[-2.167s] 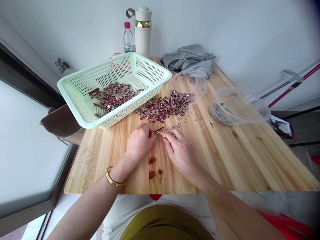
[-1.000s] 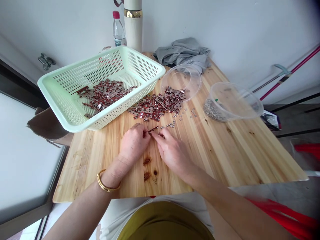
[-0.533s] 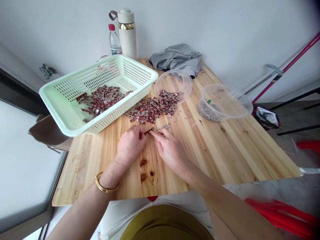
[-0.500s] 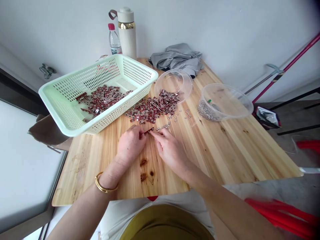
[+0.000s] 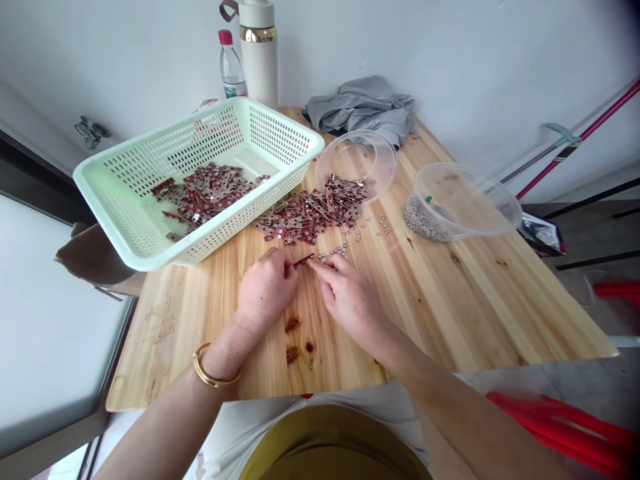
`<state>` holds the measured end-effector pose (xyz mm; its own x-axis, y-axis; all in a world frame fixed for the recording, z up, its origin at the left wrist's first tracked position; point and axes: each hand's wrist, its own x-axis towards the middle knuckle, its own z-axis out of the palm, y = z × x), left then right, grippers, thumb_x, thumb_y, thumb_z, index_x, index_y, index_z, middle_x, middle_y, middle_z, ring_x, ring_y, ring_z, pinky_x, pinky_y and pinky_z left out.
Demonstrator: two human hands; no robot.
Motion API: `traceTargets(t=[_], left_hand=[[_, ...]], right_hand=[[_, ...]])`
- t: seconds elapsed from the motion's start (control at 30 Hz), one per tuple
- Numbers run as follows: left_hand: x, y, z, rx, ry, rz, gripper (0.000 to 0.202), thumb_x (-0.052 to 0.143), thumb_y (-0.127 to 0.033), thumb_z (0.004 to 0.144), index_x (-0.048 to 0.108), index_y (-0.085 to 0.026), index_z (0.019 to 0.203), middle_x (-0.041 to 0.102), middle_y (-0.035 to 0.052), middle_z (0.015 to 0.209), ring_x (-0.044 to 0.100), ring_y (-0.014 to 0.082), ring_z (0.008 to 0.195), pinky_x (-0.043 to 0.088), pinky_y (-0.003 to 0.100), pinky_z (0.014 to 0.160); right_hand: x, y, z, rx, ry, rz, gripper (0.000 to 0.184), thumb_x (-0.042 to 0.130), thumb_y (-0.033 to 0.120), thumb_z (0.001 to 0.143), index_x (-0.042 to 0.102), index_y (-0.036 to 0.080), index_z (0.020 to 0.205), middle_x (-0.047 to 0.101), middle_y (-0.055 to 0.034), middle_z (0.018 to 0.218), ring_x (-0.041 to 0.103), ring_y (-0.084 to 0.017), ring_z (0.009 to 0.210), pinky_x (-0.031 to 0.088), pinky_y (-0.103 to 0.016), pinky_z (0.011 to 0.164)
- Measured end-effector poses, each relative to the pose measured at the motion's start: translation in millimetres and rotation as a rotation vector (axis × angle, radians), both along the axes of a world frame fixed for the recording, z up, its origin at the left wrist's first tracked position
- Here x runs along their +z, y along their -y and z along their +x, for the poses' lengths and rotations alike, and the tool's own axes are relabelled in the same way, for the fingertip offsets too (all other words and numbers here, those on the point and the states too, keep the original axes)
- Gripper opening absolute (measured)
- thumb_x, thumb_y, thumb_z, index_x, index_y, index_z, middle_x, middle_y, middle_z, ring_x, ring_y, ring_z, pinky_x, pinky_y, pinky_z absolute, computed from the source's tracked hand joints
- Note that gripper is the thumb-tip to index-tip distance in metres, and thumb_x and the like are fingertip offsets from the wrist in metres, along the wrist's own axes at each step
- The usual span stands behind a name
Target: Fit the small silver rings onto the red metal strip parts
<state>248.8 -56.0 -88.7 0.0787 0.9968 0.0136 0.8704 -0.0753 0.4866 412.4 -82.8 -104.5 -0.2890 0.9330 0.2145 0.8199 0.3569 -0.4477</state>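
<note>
My left hand (image 5: 265, 288) rests on the wooden table (image 5: 450, 300) and pinches one end of a small red-brown strip (image 5: 303, 260). My right hand (image 5: 347, 297) lies beside it, its fingertips closed at the strip's other end. Just beyond the fingers sits a short row of small metal rings (image 5: 335, 252). A heap of the same red-brown strips (image 5: 310, 213) lies further back. A gold bangle is on my left wrist.
A pale green slotted basket (image 5: 140, 240) with more strips stands at the back left. Two clear plastic bowls lie tipped at the right, the nearer bowl (image 5: 465, 207) holding small metal parts. A thermos (image 5: 259, 50), water bottle (image 5: 231, 60) and grey cloth (image 5: 363, 110) stand by the wall.
My hands have stayed together on the strip, with only small finger shifts. The view has drifted slightly as my head moved.
</note>
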Motion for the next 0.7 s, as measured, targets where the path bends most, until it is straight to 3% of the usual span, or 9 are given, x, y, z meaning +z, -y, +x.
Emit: traceTargets(t=[0.33, 0.5, 0.7], left_hand=[[1.4, 1.1, 1.6, -0.013, -0.059, -0.006, 0.009, 0.051, -0.018, 0.082, 0.06, -0.02, 0.081, 0.066, 0.0033, 0.084, 0.063, 0.0193, 0.077, 0.046, 0.029, 0.069], [4.7, 2.8, 6.8, -0.065, -0.108, 0.058, 0.017, 0.052, -0.03, 0.088, 0.065, -0.025, 0.099, 0.067, 0.0033, 0.098, 0.065, 0.0205, 0.075, 0.045, 0.03, 0.061], [3.4, -4.9, 2.5, -0.08, 0.053, 0.067, 0.013, 0.055, -0.024, 0.088, 0.068, -0.025, 0.089, 0.067, 0.0003, 0.095, 0.065, 0.0184, 0.086, 0.047, 0.028, 0.074]], right_hand=[[14.1, 7.6, -13.0, -0.063, 0.304, -0.124, 0.045, 0.041, 0.009, 0.092, 0.055, 0.017, 0.134, 0.061, -0.0109, 0.112, 0.061, -0.019, 0.077, 0.044, -0.029, 0.06], [12.5, 6.4, -13.8, -0.095, 0.273, -0.099, 0.039, 0.04, 0.014, 0.095, 0.06, 0.02, 0.128, 0.062, -0.0095, 0.111, 0.059, -0.017, 0.072, 0.044, -0.028, 0.059], [-1.0, 1.6, 2.6, -0.074, 0.06, 0.039, 0.043, 0.038, 0.01, 0.093, 0.059, 0.017, 0.13, 0.06, -0.0103, 0.1, 0.061, -0.019, 0.083, 0.05, -0.031, 0.073]])
